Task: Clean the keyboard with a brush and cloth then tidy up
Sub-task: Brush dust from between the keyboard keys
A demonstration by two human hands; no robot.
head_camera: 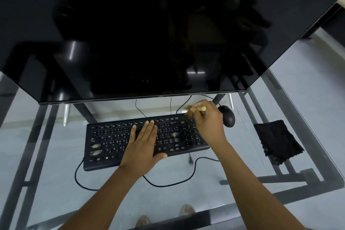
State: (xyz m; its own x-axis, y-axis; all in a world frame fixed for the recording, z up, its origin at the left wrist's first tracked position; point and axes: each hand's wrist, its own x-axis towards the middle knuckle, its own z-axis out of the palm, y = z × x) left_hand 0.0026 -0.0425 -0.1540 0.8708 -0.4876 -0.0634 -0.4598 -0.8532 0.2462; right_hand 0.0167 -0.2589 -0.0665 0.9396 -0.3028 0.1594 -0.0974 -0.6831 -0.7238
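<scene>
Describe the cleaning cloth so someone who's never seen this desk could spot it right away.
Start at the big black monitor on the glass desk, then drop to the black keyboard below it. Look right, past the black mouse: the folded black cloth lies flat by itself. It is the only soft, fuzzy-edged thing there, and neither hand touches it.

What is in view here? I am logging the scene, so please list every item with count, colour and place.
keyboard: one, black, centre of the table
brush: one, pale handle and tan bristles, over the keyboard's far right corner
cloth: one, black, right of the keyboard
mouse: one, black, behind the right hand
monitor: one, black, behind the keyboard
table: one, glass, dark frame
left hand: flat on the keys
right hand: holds the brush
</scene>
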